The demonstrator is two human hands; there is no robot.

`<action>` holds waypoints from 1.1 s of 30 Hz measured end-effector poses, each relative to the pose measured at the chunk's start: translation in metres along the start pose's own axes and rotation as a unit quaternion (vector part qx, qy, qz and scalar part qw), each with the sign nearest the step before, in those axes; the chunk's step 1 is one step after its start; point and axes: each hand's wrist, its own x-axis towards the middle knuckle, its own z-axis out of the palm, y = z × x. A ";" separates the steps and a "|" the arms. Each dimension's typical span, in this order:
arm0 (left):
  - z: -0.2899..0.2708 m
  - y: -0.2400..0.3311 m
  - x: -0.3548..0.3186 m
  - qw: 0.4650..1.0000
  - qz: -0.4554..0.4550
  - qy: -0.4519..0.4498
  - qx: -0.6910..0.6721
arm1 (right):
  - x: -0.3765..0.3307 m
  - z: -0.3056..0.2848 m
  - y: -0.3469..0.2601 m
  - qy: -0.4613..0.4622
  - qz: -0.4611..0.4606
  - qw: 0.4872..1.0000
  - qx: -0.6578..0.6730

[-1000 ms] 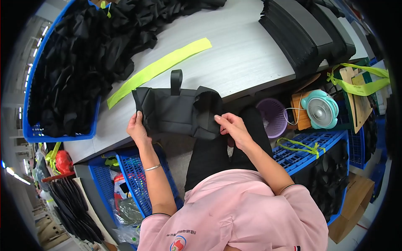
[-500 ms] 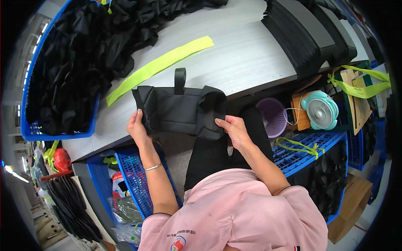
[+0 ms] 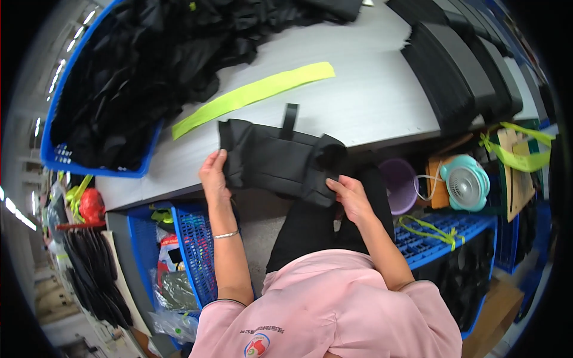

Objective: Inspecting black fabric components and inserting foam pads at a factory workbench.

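A black sewn fabric pouch (image 3: 271, 158) with a short strap loop (image 3: 289, 122) on its top side is stretched between my two hands, over my lap at the table's front edge. My left hand (image 3: 213, 173) pinches its left end, thumb on top. At the opposite end, by the pouch's opening, my right hand (image 3: 351, 196) grips the lower corner between thumb and fingers. The pouch slants down to the right. Beyond it a flat yellow-green strip (image 3: 253, 95) lies on the white table (image 3: 352, 89).
A blue basket (image 3: 98, 170) heaped with black fabric pieces (image 3: 137, 77) stands at the left. Stacked black panels (image 3: 441, 77) sit at the right. Below are a purple bin (image 3: 399, 185), a teal fan (image 3: 467, 184), a blue crate (image 3: 441, 235) and another blue basket (image 3: 200, 250).
The whole view has shifted a little. The pouch now tilts more, its right end lower. Both hands keep their hold on its ends.
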 end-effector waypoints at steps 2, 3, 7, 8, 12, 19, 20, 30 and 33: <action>-0.003 -0.001 0.000 1.000 -0.003 -0.009 -0.013 | -0.002 -0.007 -0.001 -0.001 0.004 1.000 -0.002; -0.002 -0.001 -0.001 1.000 -0.008 -0.017 -0.024 | -0.003 -0.009 -0.004 -0.003 -0.003 1.000 -0.028; -0.005 0.002 -0.006 0.999 -0.006 -0.009 -0.033 | 0.002 -0.008 -0.005 0.028 -0.006 1.000 -0.013; -0.005 0.002 -0.007 0.999 -0.007 -0.018 -0.031 | 0.002 -0.009 -0.004 0.035 -0.004 0.999 -0.012; -0.006 0.006 -0.004 0.999 -0.019 -0.032 -0.021 | 0.006 -0.009 0.000 0.027 -0.012 1.000 0.009; -0.002 0.009 -0.004 0.998 -0.025 -0.048 -0.006 | 0.003 -0.006 -0.002 0.035 -0.020 0.999 -0.023; -0.002 0.009 -0.004 0.999 -0.024 -0.046 -0.007 | 0.003 -0.006 -0.002 0.038 -0.018 0.999 -0.026; 0.001 0.014 -0.008 0.999 -0.028 -0.024 0.015 | 0.005 -0.010 0.005 0.026 -0.001 1.000 -0.012; 0.000 0.014 -0.009 0.999 -0.029 -0.026 0.012 | 0.005 -0.009 0.008 0.030 0.009 0.999 0.003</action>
